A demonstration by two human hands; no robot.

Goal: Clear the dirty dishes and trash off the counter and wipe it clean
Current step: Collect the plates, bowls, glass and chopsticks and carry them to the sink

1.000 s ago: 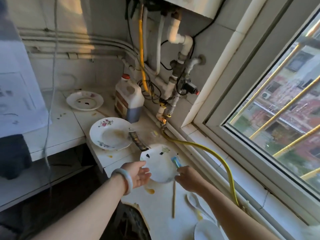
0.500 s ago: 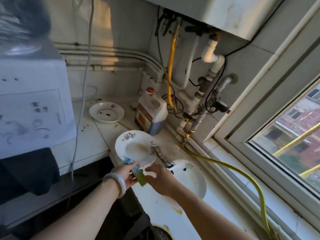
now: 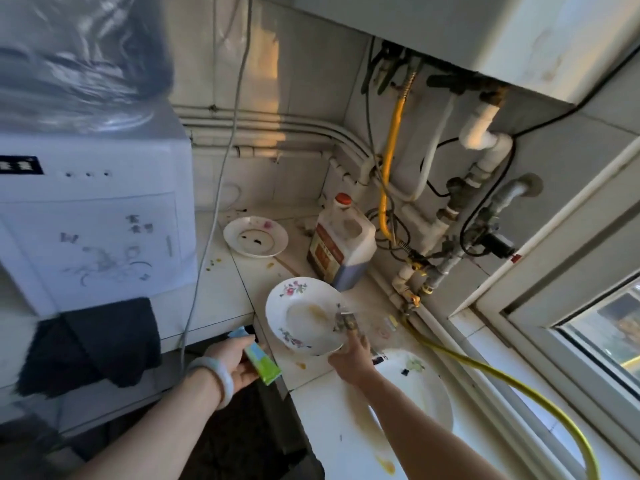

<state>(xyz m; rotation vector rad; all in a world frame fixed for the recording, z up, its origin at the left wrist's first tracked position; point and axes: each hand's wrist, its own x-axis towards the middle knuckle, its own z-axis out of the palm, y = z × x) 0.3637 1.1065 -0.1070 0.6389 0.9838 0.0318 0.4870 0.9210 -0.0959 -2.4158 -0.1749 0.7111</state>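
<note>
Pinching wrapper (image 3: pixel 262 359) — left grip (image 3: pixel 232 356); right grip (image 3: pixel 351 358) at blurred scrap (image 3: pixel 346 321) by plate (image 3: pixel 294 299) — hold unclear

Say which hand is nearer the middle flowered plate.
Right. The right hand reaches the flowered plate at its near rim; the left hand, holding a green packet, sits apart to its left.

Jug (image 3: pixel 341 242) and pipes (image 3: pixel 446 233) crowding corner
</note>
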